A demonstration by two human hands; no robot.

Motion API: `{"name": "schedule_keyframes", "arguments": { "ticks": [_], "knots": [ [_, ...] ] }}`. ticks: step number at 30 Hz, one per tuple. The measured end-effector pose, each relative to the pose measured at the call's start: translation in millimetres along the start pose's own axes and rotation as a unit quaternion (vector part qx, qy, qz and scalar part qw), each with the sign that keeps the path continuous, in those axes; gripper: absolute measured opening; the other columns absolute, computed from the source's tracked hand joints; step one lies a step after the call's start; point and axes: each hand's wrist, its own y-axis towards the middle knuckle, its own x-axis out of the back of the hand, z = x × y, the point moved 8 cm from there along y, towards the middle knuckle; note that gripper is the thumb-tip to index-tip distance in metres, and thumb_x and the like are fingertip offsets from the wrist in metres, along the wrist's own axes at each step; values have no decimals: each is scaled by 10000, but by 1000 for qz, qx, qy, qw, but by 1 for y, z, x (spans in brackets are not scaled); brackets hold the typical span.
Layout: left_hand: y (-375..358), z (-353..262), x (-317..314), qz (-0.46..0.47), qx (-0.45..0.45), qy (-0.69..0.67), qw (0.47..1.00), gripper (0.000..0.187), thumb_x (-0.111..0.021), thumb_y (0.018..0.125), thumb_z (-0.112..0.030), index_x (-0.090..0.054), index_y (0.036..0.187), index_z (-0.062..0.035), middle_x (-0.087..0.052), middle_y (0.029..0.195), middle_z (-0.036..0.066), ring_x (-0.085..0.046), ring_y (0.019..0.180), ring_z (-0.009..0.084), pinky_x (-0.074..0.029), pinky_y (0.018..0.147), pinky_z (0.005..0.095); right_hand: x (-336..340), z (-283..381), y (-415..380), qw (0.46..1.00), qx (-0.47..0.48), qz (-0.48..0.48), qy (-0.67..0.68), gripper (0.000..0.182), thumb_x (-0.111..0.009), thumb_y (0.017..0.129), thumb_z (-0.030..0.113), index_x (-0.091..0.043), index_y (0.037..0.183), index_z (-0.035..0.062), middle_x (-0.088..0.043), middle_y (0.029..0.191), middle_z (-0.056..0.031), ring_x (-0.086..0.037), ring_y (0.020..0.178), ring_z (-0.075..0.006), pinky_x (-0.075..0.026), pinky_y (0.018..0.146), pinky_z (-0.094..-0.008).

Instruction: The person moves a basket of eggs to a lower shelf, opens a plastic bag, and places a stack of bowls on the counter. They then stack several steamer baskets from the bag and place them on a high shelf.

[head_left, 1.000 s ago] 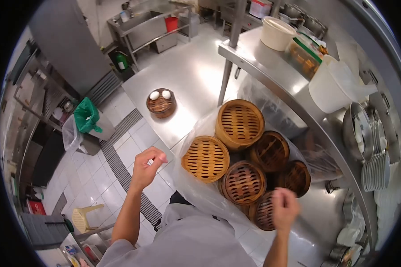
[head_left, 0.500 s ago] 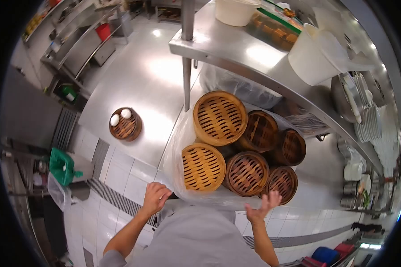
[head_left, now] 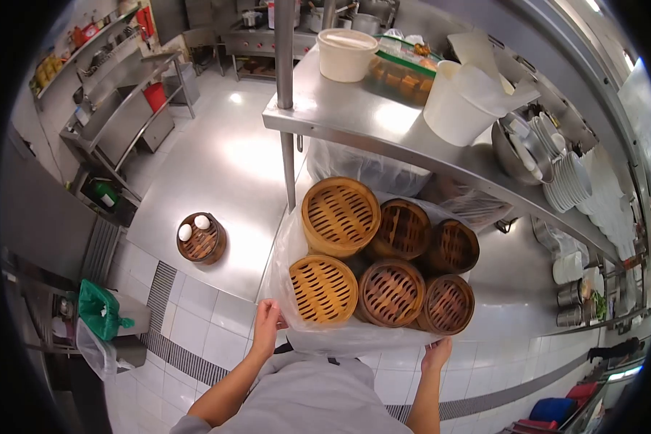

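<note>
Several round bamboo steamers sit close together in two rows on a clear plastic sheet [head_left: 340, 341] over the steel counter. The two on the left, a tall steamer [head_left: 340, 217] and a shorter steamer [head_left: 323, 289], are lighter; those on the right, such as the front right steamer [head_left: 447, 304], are darker brown. My left hand [head_left: 269, 318] pinches the sheet's near left edge, beside the light front steamer. At the near right corner, below the dark steamer, the fingers of my right hand [head_left: 436, 353] close on the sheet's edge, partly hidden from view.
A small steamer [head_left: 201, 239] with two white round pieces stands on the counter [head_left: 246, 188] to the left. A steel shelf [head_left: 383, 126] overhangs the back, holding white tubs [head_left: 452, 108] and plates [head_left: 568, 184]. A green-lined bin [head_left: 101, 311] stands left on the tiled floor.
My left hand has moved slightly right onto the plastic's edge. My right hand has dropped from beside the front right steamer to the near edge, its spread fingers now closed. The view has tilted up.
</note>
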Motion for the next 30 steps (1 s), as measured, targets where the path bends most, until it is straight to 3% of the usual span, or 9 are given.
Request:
{"name": "schedule_keyframes", "arguments": {
  "ticks": [4,8,11,13,16,19,22,25,30],
  "knots": [
    [15,-5,1,-38,-93,82,992,170,-554,1022,-193,-514,939,-51,-531,747,-8,-489,639,76,-440,569,260,14,6,18,990,104,2,-94,171,-445,1054,177,-551,1038,43,-614,870,-17,-516,683,-133,-446,680,-315],
    [21,-3,12,-80,-173,145,971,185,-552,1023,-195,-508,937,-38,-502,709,-9,-460,623,62,-409,546,257,16,-2,29,967,189,10,-169,143,-475,1015,93,-575,1025,-9,-640,814,-83,-560,662,-178,-473,677,-337],
    [28,53,44,-133,-139,280,941,131,-548,997,-125,-510,938,-14,-552,688,73,-552,603,179,-443,553,343,3,-6,21,868,229,-39,-438,180,-578,907,66,-602,983,-95,-672,832,-255,-674,770,-381,-512,706,-422],
    [29,72,47,-126,-222,496,830,54,-555,925,-44,-519,942,-8,-599,724,185,-612,669,379,-463,594,460,-10,2,16,845,222,-44,-484,164,-598,887,74,-622,908,-87,-669,800,-262,-667,766,-411,-512,693,-441],
    [32,76,43,-113,-241,526,808,155,-578,838,6,-546,987,-20,-606,787,258,-578,764,504,-462,657,539,-17,14,15,811,240,-57,-530,209,-633,856,103,-650,726,-59,-660,724,-258,-651,736,-460,-508,666,-494],
    [45,72,57,-107,-142,589,788,279,-603,794,19,-573,1067,-28,-632,817,214,-632,770,409,-500,670,491,0,11,16,834,222,-39,-504,164,-692,839,119,-632,822,-33,-673,765,-208,-649,732,-410,-505,684,-452],
    [65,22,69,-75,-183,258,946,371,-576,808,30,-583,1178,-5,-655,957,98,-629,942,233,-518,838,388,-16,31,-42,820,313,25,-478,159,-730,819,91,-593,798,13,-617,752,-156,-607,700,-339,-502,675,-402],
    [85,-60,19,103,-161,11,981,301,-515,923,-53,-614,1203,-2,-665,1078,76,-601,1077,188,-451,1001,334,-78,40,-138,752,495,204,-384,199,-765,741,25,-592,837,45,-623,902,-139,-619,848,-328,-516,759,-403],
    [131,-49,-47,274,-120,204,932,341,-491,1031,-242,-658,1145,33,-678,1134,86,-616,1072,187,-446,989,324,-186,11,-208,731,530,276,-331,324,-718,813,64,-571,1100,27,-657,1041,-177,-652,979,-366,-530,818,-422]
  ]
}}
